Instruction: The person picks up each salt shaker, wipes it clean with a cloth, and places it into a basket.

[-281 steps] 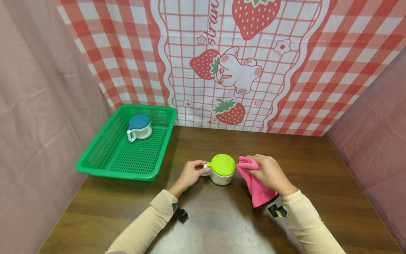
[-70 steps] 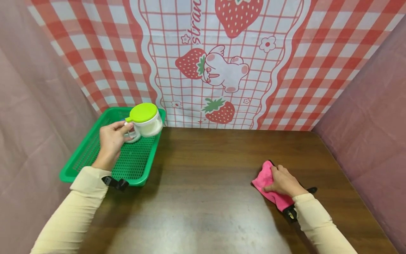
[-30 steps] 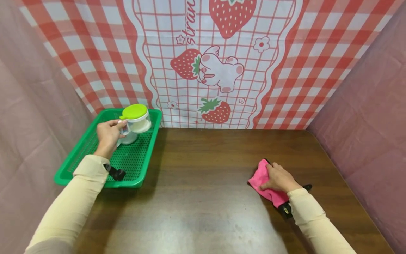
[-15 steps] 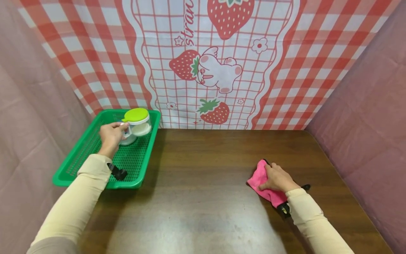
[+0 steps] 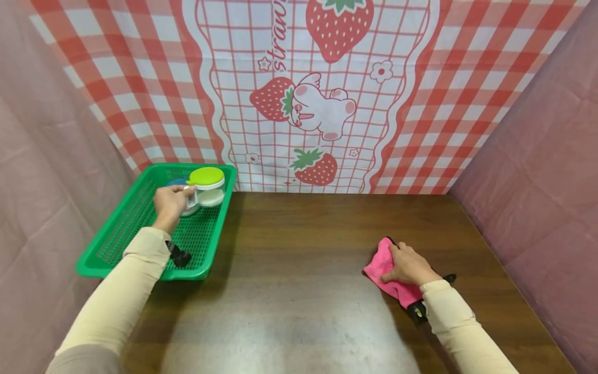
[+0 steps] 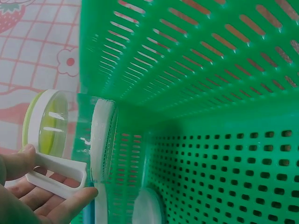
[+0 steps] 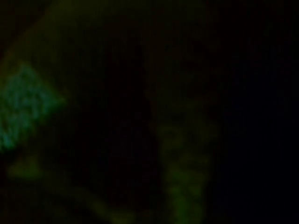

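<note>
My left hand [image 5: 170, 205] pinches the white handle [image 6: 63, 176] of a clear seasoning jar with a lime-green lid [image 5: 207, 176]. The jar is inside the green basket [image 5: 218, 228], at its back right corner; whether its base touches the floor I cannot tell. Beside it, a blue-lidded jar [image 5: 176, 182] is mostly hidden behind my left hand. Over on the right of the table, my right hand [image 5: 409, 264] grips a pink cloth [image 5: 380, 262] with dark edging, the thumb apart from the fingers and cloth bunched between them. The right wrist view is almost black.
The brown wooden table [image 5: 299, 270] stretches between basket and cloth. A red-checked strawberry curtain [image 5: 322, 93] hangs along the back edge. Pinkish drapes close off the left and right sides. The basket's slotted walls [image 6: 196, 42] rise around the jars.
The green-lidded jar, gripped on the table at first, was carried left over the basket and then lowered into it. My right hand took the pink cloth rightward and has since stayed nearly still.
</note>
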`<state>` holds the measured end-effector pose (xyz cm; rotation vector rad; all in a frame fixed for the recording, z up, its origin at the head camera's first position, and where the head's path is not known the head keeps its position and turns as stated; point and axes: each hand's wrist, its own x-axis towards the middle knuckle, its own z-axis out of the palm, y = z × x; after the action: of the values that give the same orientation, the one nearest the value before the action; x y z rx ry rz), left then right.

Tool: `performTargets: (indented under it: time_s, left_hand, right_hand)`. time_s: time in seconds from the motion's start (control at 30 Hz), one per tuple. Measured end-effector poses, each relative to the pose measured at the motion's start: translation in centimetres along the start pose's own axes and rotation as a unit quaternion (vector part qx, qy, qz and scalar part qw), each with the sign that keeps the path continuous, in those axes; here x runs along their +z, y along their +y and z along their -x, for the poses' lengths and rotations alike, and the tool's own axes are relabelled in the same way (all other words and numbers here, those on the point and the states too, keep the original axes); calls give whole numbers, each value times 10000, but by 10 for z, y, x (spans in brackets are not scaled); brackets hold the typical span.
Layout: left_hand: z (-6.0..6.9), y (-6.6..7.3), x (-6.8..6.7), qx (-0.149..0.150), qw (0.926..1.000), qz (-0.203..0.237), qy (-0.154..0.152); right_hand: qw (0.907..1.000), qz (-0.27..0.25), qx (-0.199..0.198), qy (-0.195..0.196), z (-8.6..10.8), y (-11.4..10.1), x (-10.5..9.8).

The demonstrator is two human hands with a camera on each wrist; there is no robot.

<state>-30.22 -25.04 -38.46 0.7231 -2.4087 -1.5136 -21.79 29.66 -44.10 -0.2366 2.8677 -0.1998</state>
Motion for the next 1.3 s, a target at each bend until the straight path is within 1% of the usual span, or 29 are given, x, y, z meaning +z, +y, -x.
performTargets:
  time_s: [0.13,0.33,0.47,0.6,0.8,0.9,1.0,1.07,1.3]
  left_hand:
    - [-1,-3,3,67,9999,-132,65]
    - [-2,-7,4,139,9997,-200,-30]
    - [-3,-12,5,96,9989,-456,-80]
    - [-3,-13,8,88,9977,-675,-52]
    - [-4,-11,12,320,9948,-972,23]
    - [-4,-14,13,368,9930,-1118,72]
    - [-4,-18,14,304,9931,-1135,48]
    - [-4,-18,15,315,9926,-1175,26]
    - [-5,-15,16,362,9916,-1241,15]
  right_hand:
    - [10000,32,28,-2,0,-1,-1]
    - [9999,69,59,-100,-1,-1,-2]
    - [9999,87,26,-68,-1,-2,-2]
    - [9999,106,13,-41,-1,-3,-1]
    - [9999,126,37,-48,-2,-3,-2]
    - [9999,105,39,-100,-1,-4,0]
    - [9999,73,-7,-89,0,-5,1]
    - [9999,67,-25,-75,0,-5,0]
    - [9999,87,-87,12,-1,-5,-2]
